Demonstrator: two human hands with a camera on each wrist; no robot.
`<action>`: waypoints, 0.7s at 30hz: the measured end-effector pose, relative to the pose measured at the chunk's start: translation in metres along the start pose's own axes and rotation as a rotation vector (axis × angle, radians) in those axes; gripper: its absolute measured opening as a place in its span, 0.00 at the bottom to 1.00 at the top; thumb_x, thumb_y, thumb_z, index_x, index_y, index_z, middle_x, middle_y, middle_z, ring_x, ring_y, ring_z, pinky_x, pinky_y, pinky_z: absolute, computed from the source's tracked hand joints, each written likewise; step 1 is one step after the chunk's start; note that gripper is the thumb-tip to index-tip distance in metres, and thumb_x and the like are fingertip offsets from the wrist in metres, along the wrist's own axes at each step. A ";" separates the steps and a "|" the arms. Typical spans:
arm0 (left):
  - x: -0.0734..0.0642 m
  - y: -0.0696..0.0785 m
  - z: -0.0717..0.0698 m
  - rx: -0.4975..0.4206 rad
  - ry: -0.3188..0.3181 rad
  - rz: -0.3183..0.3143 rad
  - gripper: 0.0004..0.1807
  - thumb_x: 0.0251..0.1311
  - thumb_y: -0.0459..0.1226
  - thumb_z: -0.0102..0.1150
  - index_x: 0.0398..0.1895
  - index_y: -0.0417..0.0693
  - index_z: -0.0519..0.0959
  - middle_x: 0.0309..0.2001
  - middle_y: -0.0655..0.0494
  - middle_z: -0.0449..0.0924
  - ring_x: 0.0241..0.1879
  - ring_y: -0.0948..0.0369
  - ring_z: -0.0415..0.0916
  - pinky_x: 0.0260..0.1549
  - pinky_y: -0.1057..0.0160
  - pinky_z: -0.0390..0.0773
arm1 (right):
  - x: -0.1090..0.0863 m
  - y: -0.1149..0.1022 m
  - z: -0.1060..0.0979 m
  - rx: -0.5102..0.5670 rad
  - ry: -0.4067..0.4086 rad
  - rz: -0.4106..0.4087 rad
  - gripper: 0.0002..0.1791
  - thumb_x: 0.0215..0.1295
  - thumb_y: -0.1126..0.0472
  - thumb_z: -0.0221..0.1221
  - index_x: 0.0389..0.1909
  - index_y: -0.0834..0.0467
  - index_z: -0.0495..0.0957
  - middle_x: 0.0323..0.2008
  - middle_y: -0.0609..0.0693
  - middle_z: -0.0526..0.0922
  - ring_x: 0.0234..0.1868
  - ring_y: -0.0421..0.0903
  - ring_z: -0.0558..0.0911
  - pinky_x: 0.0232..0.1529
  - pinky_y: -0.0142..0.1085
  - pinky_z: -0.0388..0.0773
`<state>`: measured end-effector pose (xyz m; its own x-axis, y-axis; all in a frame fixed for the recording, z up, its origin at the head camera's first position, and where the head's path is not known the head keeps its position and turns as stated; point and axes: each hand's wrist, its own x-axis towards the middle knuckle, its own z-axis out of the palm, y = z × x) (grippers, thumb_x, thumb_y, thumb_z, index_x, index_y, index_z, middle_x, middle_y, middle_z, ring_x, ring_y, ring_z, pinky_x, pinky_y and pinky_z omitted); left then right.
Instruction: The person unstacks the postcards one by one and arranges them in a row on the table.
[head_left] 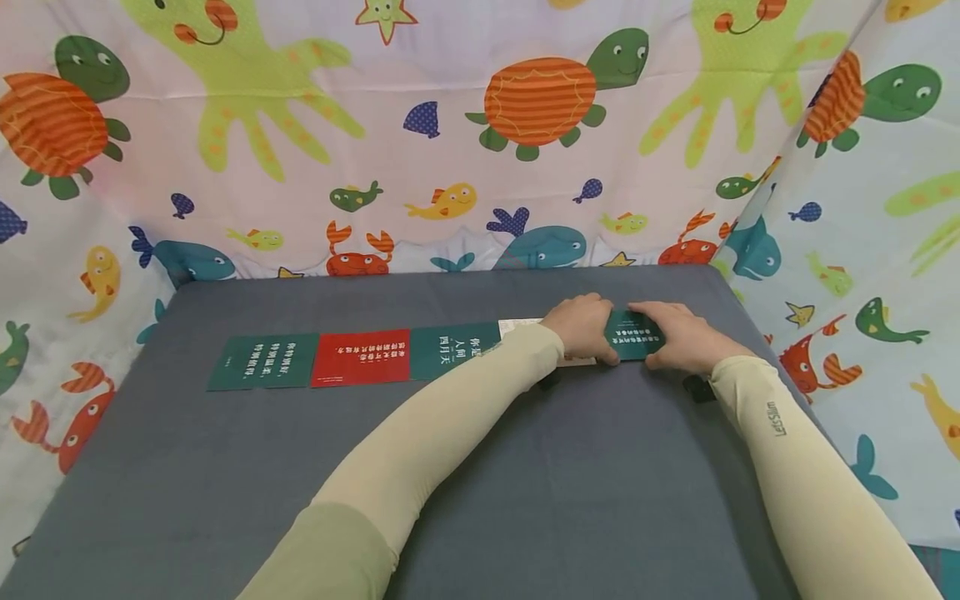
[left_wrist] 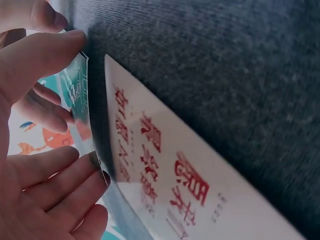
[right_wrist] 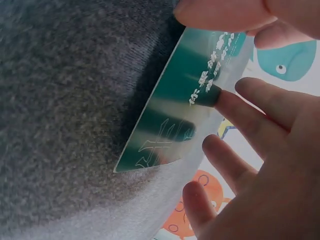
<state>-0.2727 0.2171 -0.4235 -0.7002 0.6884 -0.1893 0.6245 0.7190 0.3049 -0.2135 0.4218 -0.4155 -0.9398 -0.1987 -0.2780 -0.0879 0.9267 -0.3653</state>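
A dark green card with white characters (head_left: 634, 335) lies at the right end of a row of cards. My left hand (head_left: 581, 327) holds it at its left side, thumb on the near edge and fingertips on the far edge. At its right side my right hand (head_left: 682, 335) grips it the same way. In the right wrist view the green card (right_wrist: 162, 107) spans between thumb and fingertips. A white card with red characters (left_wrist: 160, 160) lies just left of it, partly hidden under my left hand in the head view.
Farther left, a green card (head_left: 438, 354), a red card (head_left: 360, 358) and another green card (head_left: 262, 362) continue the row edge to edge. They lie on a grey cloth-covered table (head_left: 570, 492). A curtain with sea animals (head_left: 420, 75) stands behind and beside it.
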 end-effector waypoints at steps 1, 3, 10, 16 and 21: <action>0.000 0.001 0.001 -0.006 -0.005 0.002 0.48 0.59 0.61 0.75 0.78 0.52 0.72 0.66 0.59 0.78 0.59 0.63 0.77 0.65 0.59 0.78 | 0.000 0.001 0.001 -0.004 -0.002 0.005 0.54 0.58 0.62 0.74 0.84 0.57 0.59 0.79 0.66 0.65 0.75 0.69 0.61 0.69 0.78 0.59; 0.000 0.002 0.002 -0.013 -0.009 0.006 0.47 0.59 0.62 0.76 0.78 0.52 0.73 0.64 0.60 0.79 0.57 0.63 0.77 0.63 0.59 0.78 | -0.001 0.003 0.002 -0.011 -0.004 0.012 0.53 0.59 0.61 0.74 0.84 0.58 0.59 0.79 0.66 0.66 0.74 0.69 0.62 0.68 0.77 0.60; -0.001 0.004 0.006 0.015 0.002 0.002 0.48 0.58 0.63 0.75 0.78 0.53 0.73 0.64 0.61 0.79 0.57 0.64 0.78 0.65 0.57 0.78 | -0.003 0.002 0.005 -0.001 -0.007 0.011 0.53 0.58 0.61 0.73 0.84 0.57 0.58 0.78 0.66 0.66 0.73 0.69 0.63 0.66 0.77 0.60; -0.003 0.003 0.007 0.038 0.004 -0.008 0.49 0.59 0.64 0.74 0.79 0.53 0.71 0.66 0.61 0.79 0.60 0.63 0.78 0.67 0.56 0.76 | -0.003 -0.001 0.005 0.018 -0.012 0.000 0.53 0.58 0.62 0.73 0.84 0.59 0.58 0.79 0.67 0.64 0.73 0.71 0.62 0.65 0.79 0.57; -0.014 0.002 0.003 0.006 0.025 0.002 0.52 0.61 0.64 0.73 0.83 0.52 0.66 0.75 0.58 0.74 0.71 0.60 0.75 0.73 0.55 0.72 | -0.009 -0.004 0.005 0.042 0.021 -0.010 0.53 0.61 0.60 0.71 0.85 0.57 0.56 0.84 0.65 0.57 0.79 0.72 0.56 0.69 0.79 0.53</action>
<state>-0.2603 0.2087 -0.4234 -0.7076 0.6871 -0.1649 0.6277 0.7184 0.2998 -0.2031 0.4184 -0.4161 -0.9458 -0.2006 -0.2554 -0.0836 0.9103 -0.4054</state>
